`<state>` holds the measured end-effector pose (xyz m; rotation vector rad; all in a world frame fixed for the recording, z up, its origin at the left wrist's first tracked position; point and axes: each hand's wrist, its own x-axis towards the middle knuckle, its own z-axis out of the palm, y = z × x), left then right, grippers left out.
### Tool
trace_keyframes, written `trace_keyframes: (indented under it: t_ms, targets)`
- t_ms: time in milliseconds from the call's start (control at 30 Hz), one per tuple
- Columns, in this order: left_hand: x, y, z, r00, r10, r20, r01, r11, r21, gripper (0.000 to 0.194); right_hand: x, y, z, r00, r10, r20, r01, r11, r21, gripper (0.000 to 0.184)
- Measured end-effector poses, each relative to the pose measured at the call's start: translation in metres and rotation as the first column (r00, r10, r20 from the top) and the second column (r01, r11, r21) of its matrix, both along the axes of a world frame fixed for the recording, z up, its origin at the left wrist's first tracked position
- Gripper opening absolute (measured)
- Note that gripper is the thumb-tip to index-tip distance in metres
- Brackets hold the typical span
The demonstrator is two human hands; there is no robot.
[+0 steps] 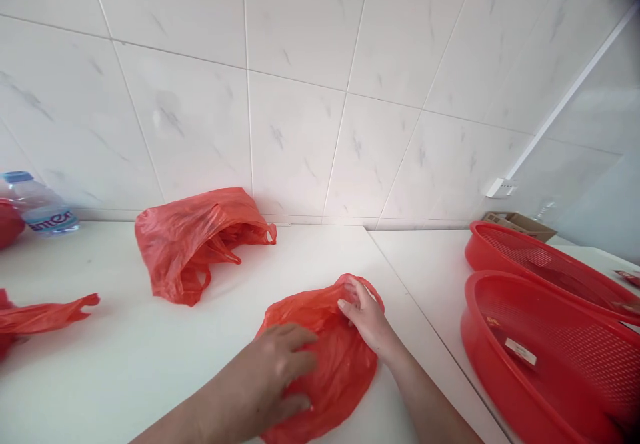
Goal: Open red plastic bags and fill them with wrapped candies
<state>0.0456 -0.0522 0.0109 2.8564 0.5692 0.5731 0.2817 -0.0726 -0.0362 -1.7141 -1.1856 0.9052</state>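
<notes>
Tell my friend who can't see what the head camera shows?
Two bare hands, left hand and right hand, press flat on a red plastic bag on a white counter. Another red bag lies behind, and red baskets sit at the right.

Water bottle & far-left red bag cut by left edge; basket bottom-right.

Both hands lay on the flattened bag, the left hand nearer, the right hand at its far edge. Behind-left sat a crumpled bag; further left, a bottle. Two baskets lay right.
</notes>
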Motion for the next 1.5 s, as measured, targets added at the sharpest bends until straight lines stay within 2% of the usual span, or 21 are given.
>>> trace_keyframes:
  t_ms: [67, 133, 200, 300, 367, 433, 500, 533, 567, 633, 700, 733, 800, 867, 967, 1100, 1267, 1500]
  targets:
    - [-0.001, 0.008, -0.002, 0.997, 0.067, 0.035, -0.069, 0.997, 0.042, 0.015, -0.004, -0.004, 0.005, 0.989, 0.015, 0.148, -0.016, 1.000, 0.006, 0.061]
    - [-0.004, 0.017, -0.008, 0.978, 0.199, 0.063, -0.201, 0.979, 0.041, 0.020, -0.009, -0.007, 0.009, 0.952, -0.005, 0.306, -0.013, 0.998, 0.058, 0.051]
    - [-0.007, 0.023, -0.016, 0.950, 0.307, 0.059, -0.302, 0.950, -0.084, 0.033, -0.014, -0.009, 0.012, 0.883, -0.053, 0.466, -0.012, 0.991, 0.135, 0.032]
    - [-0.008, 0.029, -0.030, 0.928, 0.367, 0.062, -0.323, 0.877, -0.355, 0.046, -0.022, -0.010, 0.017, 0.782, -0.052, 0.622, -0.090, 0.977, 0.195, 0.006]
    - [-0.007, 0.034, -0.038, 0.898, 0.425, 0.111, -0.331, 0.820, -0.466, 0.041, -0.025, -0.010, 0.019, 0.747, 0.038, 0.664, -0.196, 0.966, 0.166, 0.007]
    - [-0.006, 0.040, -0.043, 0.844, 0.511, 0.160, -0.361, 0.763, -0.536, 0.034, -0.028, -0.011, 0.018, 0.732, 0.143, 0.666, -0.260, 0.962, 0.079, 0.012]
    - [-0.007, 0.045, -0.043, 0.782, 0.591, 0.198, -0.389, 0.711, -0.586, 0.026, -0.030, -0.011, 0.016, 0.734, 0.221, 0.642, -0.256, 0.966, -0.039, 0.017]
    - [-0.008, 0.047, -0.042, 0.752, 0.618, 0.228, -0.397, 0.702, -0.591, 0.022, -0.032, -0.011, 0.014, 0.740, 0.228, 0.633, -0.234, 0.969, -0.076, 0.019]
    - [-0.009, 0.047, -0.039, 0.731, 0.626, 0.274, -0.400, 0.717, -0.570, 0.020, -0.033, -0.010, 0.013, 0.744, 0.220, 0.631, -0.210, 0.973, -0.091, 0.021]
    - [-0.012, 0.043, -0.032, 0.734, 0.555, 0.392, -0.382, 0.814, -0.437, 0.018, -0.037, -0.010, 0.011, 0.744, 0.180, 0.644, -0.180, 0.981, -0.066, 0.024]
    - [-0.013, 0.035, -0.026, 0.814, 0.367, 0.450, -0.294, 0.929, -0.226, 0.017, -0.040, -0.009, 0.010, 0.736, 0.143, 0.662, -0.166, 0.986, -0.028, 0.026]
    - [-0.013, 0.030, -0.023, 0.864, 0.266, 0.428, -0.231, 0.964, -0.133, 0.017, -0.041, -0.009, 0.010, 0.735, 0.142, 0.663, -0.164, 0.986, -0.030, 0.026]
    - [-0.011, 0.022, -0.022, 0.937, 0.125, 0.326, -0.125, 0.992, -0.022, 0.016, -0.042, -0.008, 0.010, 0.736, 0.144, 0.662, -0.163, 0.986, -0.033, 0.024]
    - [-0.009, 0.018, -0.024, 0.964, 0.089, 0.251, -0.097, 0.995, 0.020, 0.016, -0.041, -0.008, 0.009, 0.740, 0.143, 0.657, -0.161, 0.986, -0.034, 0.024]
    - [-0.010, 0.022, -0.031, 0.946, 0.138, 0.294, -0.150, 0.989, 0.017, 0.014, -0.039, -0.008, 0.007, 0.747, 0.130, 0.652, -0.148, 0.989, -0.028, 0.030]
    - [-0.016, 0.034, -0.040, 0.869, 0.247, 0.428, -0.233, 0.969, -0.086, 0.017, -0.037, -0.007, 0.002, 0.732, 0.110, 0.673, -0.141, 0.990, -0.009, 0.037]
    - [-0.018, 0.042, -0.052, 0.834, 0.347, 0.429, -0.277, 0.936, -0.218, 0.024, -0.036, -0.004, -0.002, 0.712, 0.094, 0.696, -0.097, 0.995, -0.036, 0.037]
    - [-0.016, 0.038, -0.056, 0.834, 0.332, 0.440, -0.265, 0.942, -0.208, 0.022, -0.036, -0.003, -0.004, 0.717, 0.084, 0.692, -0.086, 0.996, -0.032, 0.033]
